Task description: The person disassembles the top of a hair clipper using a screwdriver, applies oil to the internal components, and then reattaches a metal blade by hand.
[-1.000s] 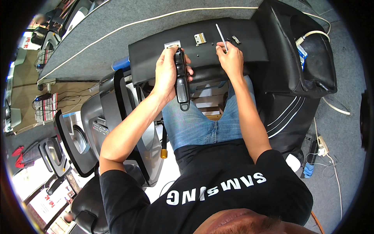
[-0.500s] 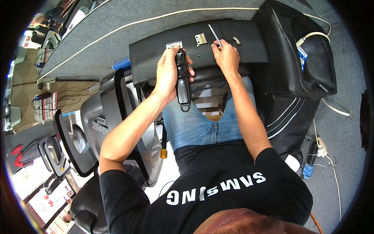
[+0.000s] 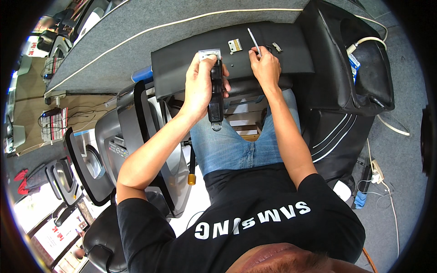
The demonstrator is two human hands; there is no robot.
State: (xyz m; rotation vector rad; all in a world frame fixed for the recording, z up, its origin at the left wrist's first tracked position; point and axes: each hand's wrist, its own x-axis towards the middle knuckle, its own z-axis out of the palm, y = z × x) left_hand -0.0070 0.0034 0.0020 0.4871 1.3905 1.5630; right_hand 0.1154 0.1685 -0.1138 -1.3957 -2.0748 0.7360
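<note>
My left hand (image 3: 197,86) is wrapped round a black hair clipper (image 3: 215,102), with the thumb pressed on the silver blade (image 3: 210,53) at its far end. In my right hand (image 3: 266,68) is a slim silver screwdriver (image 3: 254,41), its tip pointing away from me; the fingers hide its lower part. Between and beyond the hands, a loose clipper blade (image 3: 235,45) lies on the black padded bench (image 3: 175,61). Right of it, past the right hand, rests a small metal part (image 3: 277,47). A tiny screw (image 3: 232,65) sits on the bench between my hands.
A black padded chair (image 3: 368,82) with a white cable across it stands at the right. Grey machine housings (image 3: 107,136) and a remote control (image 3: 118,150) are at the left. A blue roll-like object (image 3: 142,73) lies by the bench's left end.
The clipper has shifted slightly right and turned, so its blade shows more of its face. The screwdriver has moved a little right in my right hand.
</note>
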